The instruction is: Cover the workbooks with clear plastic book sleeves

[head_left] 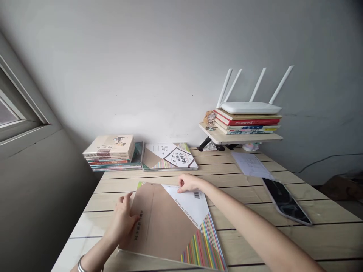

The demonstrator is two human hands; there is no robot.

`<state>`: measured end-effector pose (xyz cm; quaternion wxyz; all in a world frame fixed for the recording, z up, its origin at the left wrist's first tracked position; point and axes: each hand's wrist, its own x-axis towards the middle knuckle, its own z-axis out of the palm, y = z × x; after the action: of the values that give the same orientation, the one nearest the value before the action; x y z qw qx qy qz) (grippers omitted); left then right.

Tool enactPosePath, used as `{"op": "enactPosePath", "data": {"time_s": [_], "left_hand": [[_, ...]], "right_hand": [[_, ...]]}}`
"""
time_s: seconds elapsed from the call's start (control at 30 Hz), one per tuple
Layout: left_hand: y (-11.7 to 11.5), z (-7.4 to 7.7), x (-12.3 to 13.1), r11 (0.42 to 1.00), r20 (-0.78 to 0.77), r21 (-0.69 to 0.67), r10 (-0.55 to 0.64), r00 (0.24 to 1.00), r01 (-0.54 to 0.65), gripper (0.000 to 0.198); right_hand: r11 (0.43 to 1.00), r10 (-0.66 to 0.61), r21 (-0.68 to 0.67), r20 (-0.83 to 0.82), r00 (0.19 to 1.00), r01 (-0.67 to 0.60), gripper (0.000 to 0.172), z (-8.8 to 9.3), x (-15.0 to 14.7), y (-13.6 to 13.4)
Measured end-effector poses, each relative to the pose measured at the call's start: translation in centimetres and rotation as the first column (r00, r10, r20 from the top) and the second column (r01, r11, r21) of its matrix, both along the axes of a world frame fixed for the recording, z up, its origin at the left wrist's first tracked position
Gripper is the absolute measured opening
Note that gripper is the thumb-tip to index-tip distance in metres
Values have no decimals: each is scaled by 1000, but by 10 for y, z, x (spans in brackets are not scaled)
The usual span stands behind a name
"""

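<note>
Book (164, 219) flat on table (221, 173), cover brown and white with rainbow stripes (202, 247); tiny far-edge print (171, 186) illegible from here. Left hand (124, 217) at left edge, right hand (188, 183) curled at far edge; fingertips partly hidden, cannot tell if either grips.

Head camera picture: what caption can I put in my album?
Left hand and right hand on a brown-and-white book; behind, a white router tops stacked books.

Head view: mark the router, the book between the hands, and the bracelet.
Router (251, 108): head view, middle of its white body.
Book (170, 223): head view, brown part of its cover.
Bracelet (79, 265): head view, outer curve of its silver band.
</note>
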<state>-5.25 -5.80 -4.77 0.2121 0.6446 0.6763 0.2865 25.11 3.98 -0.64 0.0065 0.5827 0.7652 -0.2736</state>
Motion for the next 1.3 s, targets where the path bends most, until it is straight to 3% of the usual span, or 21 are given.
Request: {"op": "enactPosePath", "data": {"time_s": [0.1, 0.2, 0.37, 0.47, 0.63, 0.77, 0.87, 0.97, 1.1, 1.2, 1.3], "left_hand": [[2, -2, 0, 1000, 87, -19, 18, 996, -16, 71], [4, 5, 5, 998, 53, -59, 7, 999, -4, 71], [5, 12, 11, 995, 8, -98, -8, 1000, 8, 67], [7, 8, 9, 995, 93, -94, 22, 995, -13, 61], [21, 9, 12, 987, 330, -151, 0, 944, 52, 33], [39, 20, 31, 960, 470, -271, 69, 880, 70, 34], [54, 22, 47, 950, 510, -310, 141, 848, 29, 35], [67, 16, 56, 960, 493, -277, 171, 853, -32, 35], [70, 8, 56, 963, 524, -267, 176, 833, -35, 34], [58, 6, 52, 973, 611, -231, 121, 783, 29, 51], [45, 6, 50, 975, 666, -155, -16, 746, 159, 68]], "right_hand": [[1000, -23, 5, -37, 999, 24, 21, -2, 5, -3], [996, -81, 37, -74, 994, 84, 37, -3, 7, -10], [973, -26, -229, -77, 997, 8, 30, 1, 6, -20], [965, -53, -263, -188, 981, 2, 29, 8, 8, -25], [996, 52, -54, -230, 972, -66, 26, 42, 16, -11], [992, 118, 64, -168, 979, -108, 21, 76, 25, 28], [967, 45, 255, -104, 994, -18, 16, 84, 25, 56], [895, -50, 435, -113, 992, 95, 17, 70, 17, 59], [790, 92, 613, -158, 983, 25, 33, 25, -13, 5], [791, 274, 588, -91, 957, -171, 54, -13, -46, -57], [817, 328, 507, -16, 945, -275, 71, -38, -69, -101]]}}
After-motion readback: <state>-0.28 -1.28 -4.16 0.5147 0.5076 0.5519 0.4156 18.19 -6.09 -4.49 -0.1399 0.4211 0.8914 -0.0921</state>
